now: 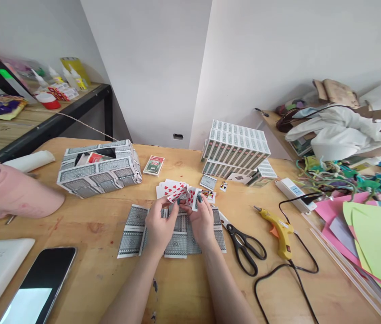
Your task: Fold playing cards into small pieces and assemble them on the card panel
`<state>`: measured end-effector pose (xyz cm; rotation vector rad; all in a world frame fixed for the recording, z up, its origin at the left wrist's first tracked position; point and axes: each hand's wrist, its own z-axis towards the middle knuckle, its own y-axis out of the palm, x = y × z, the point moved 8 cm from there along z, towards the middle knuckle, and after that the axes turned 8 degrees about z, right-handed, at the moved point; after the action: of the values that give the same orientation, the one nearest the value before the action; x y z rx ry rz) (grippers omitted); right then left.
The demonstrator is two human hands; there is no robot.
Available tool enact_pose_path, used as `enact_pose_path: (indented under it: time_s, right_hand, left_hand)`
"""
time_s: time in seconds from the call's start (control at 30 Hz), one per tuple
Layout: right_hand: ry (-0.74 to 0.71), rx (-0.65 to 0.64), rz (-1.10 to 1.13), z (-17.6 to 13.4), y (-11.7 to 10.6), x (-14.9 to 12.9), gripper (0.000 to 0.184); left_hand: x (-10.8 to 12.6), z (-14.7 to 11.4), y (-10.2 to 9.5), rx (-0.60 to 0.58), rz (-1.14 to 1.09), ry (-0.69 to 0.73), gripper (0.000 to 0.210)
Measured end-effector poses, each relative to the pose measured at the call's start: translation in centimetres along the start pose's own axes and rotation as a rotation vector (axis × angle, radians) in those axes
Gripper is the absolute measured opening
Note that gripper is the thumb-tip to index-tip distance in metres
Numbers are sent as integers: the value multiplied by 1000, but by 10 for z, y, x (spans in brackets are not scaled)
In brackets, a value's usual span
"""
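My left hand [159, 226] pinches a red-suited playing card [177, 194] between thumb and fingers. Close beside it, my right hand [201, 221] grips another playing card [192, 197], bent, with red hearts on its face and a patterned back partly showing. Whether the two cards touch is hard to make out. Under both hands lies a panel of face-down cards [176, 244] set edge to edge, partly hidden by my wrists. Just beyond my fingers is a loose pile of heart cards [163, 189]. Black-handled scissors [244, 243] lie to the right of the panel.
A card-covered box [99, 173] stands back left, near a card pack [154, 165]. Stacked card packs [238, 146] stand at the back. Rightward lie a yellow glue gun [281, 231] with its cord, a power strip [295, 194] and coloured paper [369, 229]. A phone [42, 279] lies front left.
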<state>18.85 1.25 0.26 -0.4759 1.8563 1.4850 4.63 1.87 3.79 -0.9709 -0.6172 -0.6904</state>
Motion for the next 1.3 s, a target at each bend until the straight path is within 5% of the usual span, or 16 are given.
enact_pose_path:
  time_s: [0.2,0.43,0.67,0.93,1.3]
  right_hand:
    - [-26,104,-51,2,-15,-1,35]
    - [-57,60,-240,1,-7,-6,37]
    - [-74,101,-238,2,-13,-6,37]
    - [-76,-50,-298,-4,8,-10,31]
    - [-38,-41,-354,-3,5,-4,38]
  left_hand:
    - [28,-2,10,-165,2,278,13]
    - [43,-6,17,-276,54,444,12]
    - [38,-3,9,-198,82,374,5]
    - [31,-5,12,-228,82,351,9]
    - [26,-3,10,-198,14,307,16]
